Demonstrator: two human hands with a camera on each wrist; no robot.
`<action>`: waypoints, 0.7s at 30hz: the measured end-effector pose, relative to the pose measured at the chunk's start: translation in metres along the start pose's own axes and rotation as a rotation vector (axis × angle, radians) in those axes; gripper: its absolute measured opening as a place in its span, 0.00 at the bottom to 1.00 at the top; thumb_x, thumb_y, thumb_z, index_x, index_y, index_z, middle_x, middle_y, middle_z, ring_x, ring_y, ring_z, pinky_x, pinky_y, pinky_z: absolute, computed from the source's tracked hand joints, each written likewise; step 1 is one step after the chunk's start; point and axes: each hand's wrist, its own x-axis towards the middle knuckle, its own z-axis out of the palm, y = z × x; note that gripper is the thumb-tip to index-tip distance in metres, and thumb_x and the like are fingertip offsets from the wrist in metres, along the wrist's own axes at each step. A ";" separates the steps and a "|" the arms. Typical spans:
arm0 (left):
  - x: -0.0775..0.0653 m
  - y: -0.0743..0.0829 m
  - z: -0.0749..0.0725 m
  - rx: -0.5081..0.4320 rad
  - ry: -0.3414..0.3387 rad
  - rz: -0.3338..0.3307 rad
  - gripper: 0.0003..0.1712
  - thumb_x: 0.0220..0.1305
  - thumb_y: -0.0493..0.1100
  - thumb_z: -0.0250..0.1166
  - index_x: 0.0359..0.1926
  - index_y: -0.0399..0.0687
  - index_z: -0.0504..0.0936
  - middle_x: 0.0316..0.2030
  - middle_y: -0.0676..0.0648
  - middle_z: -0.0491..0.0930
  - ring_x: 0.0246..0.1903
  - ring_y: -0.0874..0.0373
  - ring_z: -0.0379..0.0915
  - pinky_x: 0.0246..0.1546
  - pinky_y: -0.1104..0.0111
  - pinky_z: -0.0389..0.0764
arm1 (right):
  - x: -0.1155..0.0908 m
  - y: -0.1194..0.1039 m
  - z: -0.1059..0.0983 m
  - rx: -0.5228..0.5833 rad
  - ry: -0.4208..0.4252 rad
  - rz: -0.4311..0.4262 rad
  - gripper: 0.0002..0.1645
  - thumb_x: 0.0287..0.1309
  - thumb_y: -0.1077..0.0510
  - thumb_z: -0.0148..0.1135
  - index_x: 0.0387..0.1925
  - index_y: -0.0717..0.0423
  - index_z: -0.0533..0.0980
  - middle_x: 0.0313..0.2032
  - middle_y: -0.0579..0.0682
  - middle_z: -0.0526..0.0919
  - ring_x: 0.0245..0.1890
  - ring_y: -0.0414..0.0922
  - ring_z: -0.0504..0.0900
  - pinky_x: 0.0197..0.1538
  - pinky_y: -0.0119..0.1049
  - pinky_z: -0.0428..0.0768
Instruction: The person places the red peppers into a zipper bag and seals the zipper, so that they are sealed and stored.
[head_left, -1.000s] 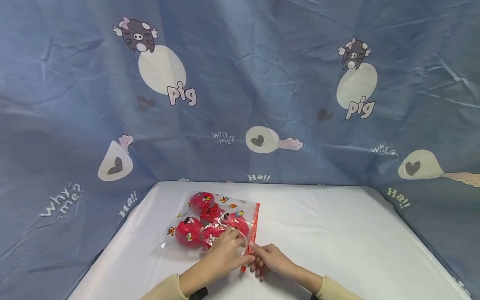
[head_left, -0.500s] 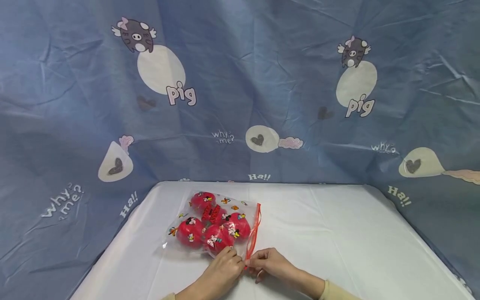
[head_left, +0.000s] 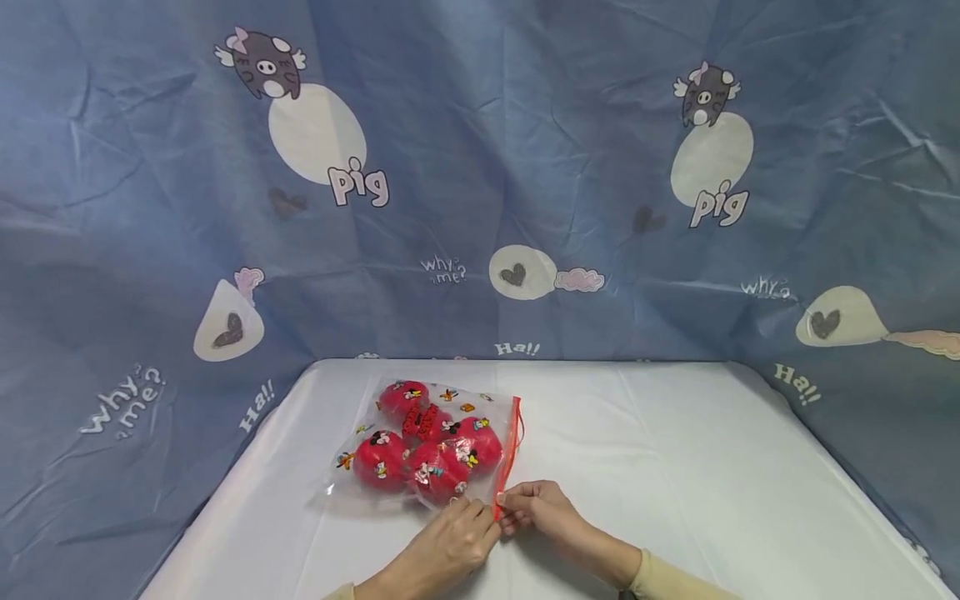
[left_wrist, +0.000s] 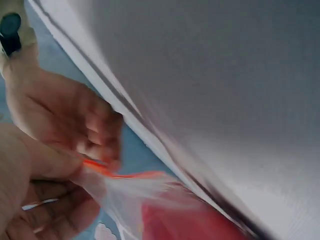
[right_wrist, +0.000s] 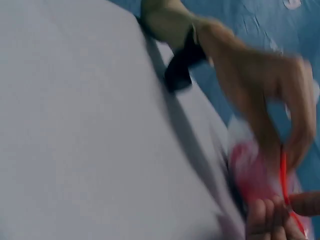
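Note:
A clear zip bag (head_left: 347, 489) printed with cartoon figures lies on the white table, with several red balls (head_left: 380, 461) inside. Its red zip edge (head_left: 509, 458) faces right. At the near end of that edge, my left hand (head_left: 453, 537) pinches the bag's corner between thumb and fingers, as the left wrist view also shows. Close beside it, my right hand (head_left: 547, 512) pinches the red zip strip (right_wrist: 283, 175) between thumb and fingers. The tips of both hands nearly meet there.
The white-covered table (head_left: 660, 483) extends to the right of the hands. Behind and around it hangs a blue curtain (head_left: 600, 167) with pig prints. A dark band (right_wrist: 182, 62) sits on the left wrist.
My left hand has gone from spread over the bag's near side to pinching its near corner. My right hand stays at the zip end, now a little farther up the edge.

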 end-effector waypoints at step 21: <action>0.005 0.009 -0.007 -0.031 0.078 0.092 0.28 0.66 0.32 0.33 0.21 0.55 0.76 0.19 0.57 0.73 0.24 0.65 0.68 0.24 0.75 0.66 | 0.102 -0.015 -0.075 0.112 0.199 0.008 0.17 0.60 0.68 0.54 0.45 0.80 0.74 0.24 0.50 0.83 0.25 0.39 0.83 0.35 0.31 0.83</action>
